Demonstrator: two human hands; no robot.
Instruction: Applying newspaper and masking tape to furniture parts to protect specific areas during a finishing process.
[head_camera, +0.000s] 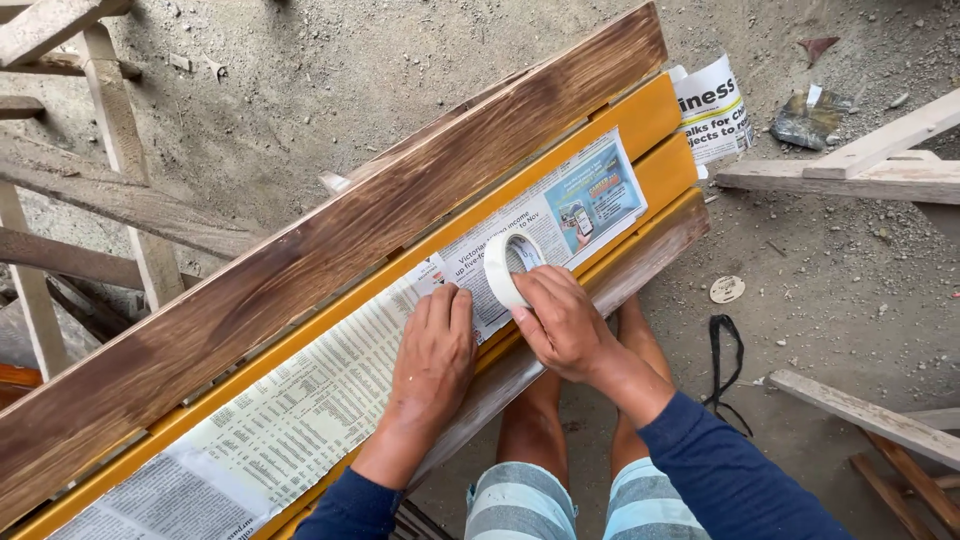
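My left hand (432, 350) lies flat, fingers together, pressing a strip of newspaper (330, 385) down onto a yellow slat (650, 115) of a wooden piece. My right hand (562, 320) grips a roll of white masking tape (507, 268), held upright on the newspaper just right of the left fingertips. A dark-stained brown plank (330, 240) runs diagonally above the yellow slat. A paler worn plank (650, 262) borders the near side, partly under my hands.
The ground is sandy concrete (300, 80). Rough timber frames stand at left (120, 190) and loose boards lie at right (860, 170) and lower right (860, 410). More newspaper (712, 108), a black cord (724, 360) and a small round lid (727, 289) lie nearby. My knees show below.
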